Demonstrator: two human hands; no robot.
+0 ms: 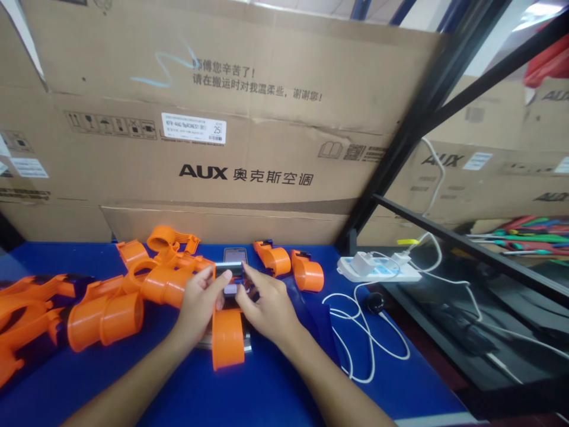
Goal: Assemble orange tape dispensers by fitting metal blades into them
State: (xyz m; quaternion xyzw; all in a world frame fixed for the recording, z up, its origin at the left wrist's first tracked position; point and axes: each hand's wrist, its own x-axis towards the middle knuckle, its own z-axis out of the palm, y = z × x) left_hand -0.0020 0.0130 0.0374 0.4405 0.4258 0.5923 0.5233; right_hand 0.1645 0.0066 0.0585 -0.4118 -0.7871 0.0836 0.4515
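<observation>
Between my two hands is an orange plastic part [228, 341] with a wide ring at its near end. A dark strip with a ridged, comb-like edge [228, 268] sits at its far end. My left hand [200, 299] grips the left side, thumb on top of the dark strip. From the right, my right hand [272, 305] closes its fingers on the same end; what lies under the fingertips is partly hidden. Beneath the ring, a flat object with a light edge [248, 343] partly shows on the blue table [178, 391].
Several similar orange parts [106, 317] are heaped at left; two more [307, 273] lie at back right. A phone-like object [235, 255] rests behind my hands. At right are a white power strip [377, 268], loose white cable [371, 356] and a black shelf post [391, 148]. Large cartons [249, 136] stand behind.
</observation>
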